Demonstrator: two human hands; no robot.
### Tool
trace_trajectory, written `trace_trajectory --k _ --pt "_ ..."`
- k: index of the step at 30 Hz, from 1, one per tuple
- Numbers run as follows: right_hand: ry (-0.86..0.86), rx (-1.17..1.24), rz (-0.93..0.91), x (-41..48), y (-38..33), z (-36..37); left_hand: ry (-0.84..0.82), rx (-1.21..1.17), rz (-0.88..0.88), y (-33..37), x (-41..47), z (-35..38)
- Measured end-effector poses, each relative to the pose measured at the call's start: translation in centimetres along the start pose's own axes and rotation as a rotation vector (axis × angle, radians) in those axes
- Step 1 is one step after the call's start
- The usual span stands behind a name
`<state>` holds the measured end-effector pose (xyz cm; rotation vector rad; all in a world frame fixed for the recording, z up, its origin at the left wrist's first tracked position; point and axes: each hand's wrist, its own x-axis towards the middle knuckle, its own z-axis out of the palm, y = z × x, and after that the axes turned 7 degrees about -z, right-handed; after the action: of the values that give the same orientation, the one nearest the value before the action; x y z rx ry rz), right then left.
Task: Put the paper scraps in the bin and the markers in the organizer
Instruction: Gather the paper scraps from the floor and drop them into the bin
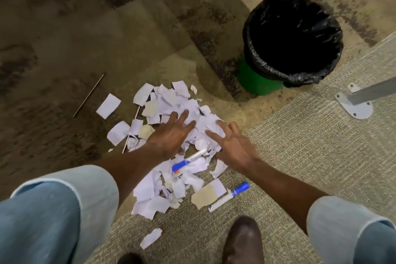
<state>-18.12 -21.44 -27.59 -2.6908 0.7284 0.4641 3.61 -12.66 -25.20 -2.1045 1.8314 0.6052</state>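
Your knees and shoe [243,240] frame near edge. Left hand [171,135] and right hand [233,146] spread flat on paper scraps [188,113], grip released, nothing held. Marker [189,159] lies between wrists among scraps; second marker [229,196] at 5 o'clock of pile. Bin [260,81] at 1 o'clock. Risk: your scoop sweeps buried marker into bin; loose handful sheds scraps. Organizer unseen.

Both bare forearms extend forward and downward from rolled light-blue sleeves, converging toward the centre, with the left hand [171,133] palm-down and fingers spread and extended, and the right hand [232,142] just beside it, palm-down, fingers splayed and slightly bent, neither hand closed.
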Motion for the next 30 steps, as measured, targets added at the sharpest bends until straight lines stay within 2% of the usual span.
trace_trajectory --k 5,8,13,16,22,30 --pt "0.060 0.014 -0.014 -0.3 -0.3 -0.2 0.073 -0.037 0.033 -0.3 0.1 -0.2" --pt "0.090 0.027 -0.020 -0.1 0.0 -0.5 0.107 -0.155 -0.030 -0.1 0.6 -0.9" --pt "0.223 0.159 0.012 0.5 1.0 -1.0 0.163 -0.314 -0.078 -0.2 1.6 -2.1" --pt "0.207 0.227 0.067 1.0 1.4 -0.8 0.178 -0.333 -0.069 -0.6 2.0 -2.6" --pt "0.115 0.018 0.122 2.6 0.0 -0.5 0.175 -0.319 -0.063 -1.1 2.3 -3.9" --pt "0.264 0.065 0.075 3.1 0.5 -1.1 0.230 -0.333 -0.075 -3.0 3.3 -5.9"
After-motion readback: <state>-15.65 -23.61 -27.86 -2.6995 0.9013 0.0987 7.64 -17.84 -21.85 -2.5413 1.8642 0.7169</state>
